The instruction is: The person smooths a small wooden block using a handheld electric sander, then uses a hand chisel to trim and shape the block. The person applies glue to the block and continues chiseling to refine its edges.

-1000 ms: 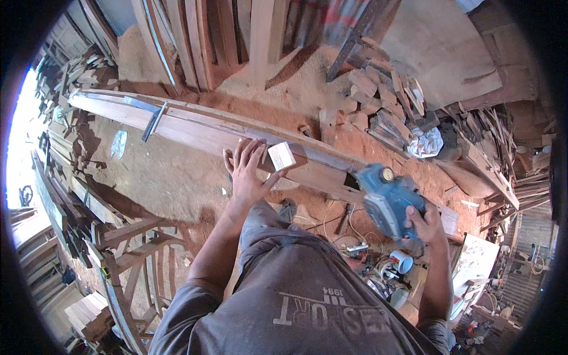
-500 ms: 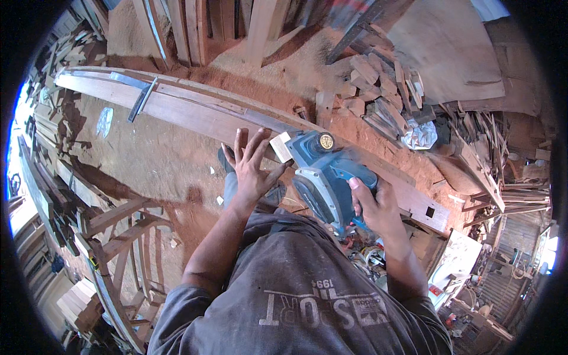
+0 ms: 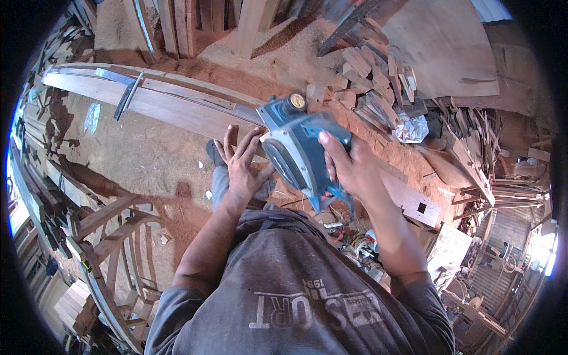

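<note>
My right hand (image 3: 349,163) grips the rear handle of a blue electric hand planer (image 3: 296,154), which has a round yellow-marked knob on top. The planer sits tilted over a long wooden board (image 3: 177,112), hiding part of it. Just left of the planer's front, my left hand (image 3: 241,174) has its fingers spread apart. Its fingertips reach the board's near edge, and its thumb points at the planer's side. A small pale wood piece (image 3: 265,136) barely shows between these fingers and the planer. A metal clamp (image 3: 127,97) lies across the board farther left.
The board's right end (image 3: 408,198) has a square hole. Offcuts (image 3: 367,77) are heaped beyond the bench, beside a crumpled silvery bag (image 3: 411,129). A wooden frame (image 3: 112,231) stands at lower left. Cords and tools (image 3: 355,239) lie below the planer; sawdust covers the ground.
The planer has shifted left with my right hand, covering most of the small pale wood block that showed before. My left hand has moved slightly left, and the whole view has shifted a little.
</note>
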Available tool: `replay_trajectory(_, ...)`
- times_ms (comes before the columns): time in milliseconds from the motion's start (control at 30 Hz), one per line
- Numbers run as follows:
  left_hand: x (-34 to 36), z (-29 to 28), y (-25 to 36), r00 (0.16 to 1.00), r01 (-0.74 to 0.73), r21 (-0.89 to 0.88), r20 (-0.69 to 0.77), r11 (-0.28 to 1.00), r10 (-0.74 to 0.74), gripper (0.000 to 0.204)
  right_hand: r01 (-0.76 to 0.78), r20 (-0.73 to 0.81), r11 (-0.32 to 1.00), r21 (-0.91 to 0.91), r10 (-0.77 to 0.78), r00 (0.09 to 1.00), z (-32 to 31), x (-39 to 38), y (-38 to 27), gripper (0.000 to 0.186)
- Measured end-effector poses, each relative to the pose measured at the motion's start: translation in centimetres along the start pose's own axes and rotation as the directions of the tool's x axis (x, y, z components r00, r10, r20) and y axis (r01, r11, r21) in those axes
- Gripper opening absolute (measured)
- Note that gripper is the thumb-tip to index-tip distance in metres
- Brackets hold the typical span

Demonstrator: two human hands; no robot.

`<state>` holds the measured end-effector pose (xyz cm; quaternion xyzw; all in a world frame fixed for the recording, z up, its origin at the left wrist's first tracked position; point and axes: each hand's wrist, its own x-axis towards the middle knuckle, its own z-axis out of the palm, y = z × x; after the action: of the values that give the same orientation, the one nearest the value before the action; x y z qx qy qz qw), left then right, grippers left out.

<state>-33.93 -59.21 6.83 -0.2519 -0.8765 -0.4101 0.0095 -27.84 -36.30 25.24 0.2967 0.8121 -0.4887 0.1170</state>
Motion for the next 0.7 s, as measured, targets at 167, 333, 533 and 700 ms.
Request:
replay_trajectory(167,0.1,0.3,-0.6,1.000,-0.007,-0.014,-0.007,1.000,0.007,0.079,0.022,0.015,0.999,0.029,-0.022,1.000,1.3,4.1,-3.5,0.061)
replay_trajectory(333,0.0,0.6,-0.4,1.000,0.005,-0.035,-0.026,0.999,-0.006,0.075,0.012,0.033,1.000,0.023,-0.013,0.999,0.1,1.7,-1.7,0.052)
replay_trajectory(533,-0.1,0.9,-0.1,0.997,0.005,-0.075,-0.072,0.997,-0.010,0.072,0.080,-0.031,0.993,0.083,-0.078,0.996,-2.2,-6.2,2.8,0.031)
replay_trajectory(700,-0.1,0.5,0.2,0.998,0.023,-0.077,-0.061,0.997,-0.028,0.072,0.038,0.024,0.999,0.038,-0.039,0.999,-1.6,-3.3,1.1,0.039)
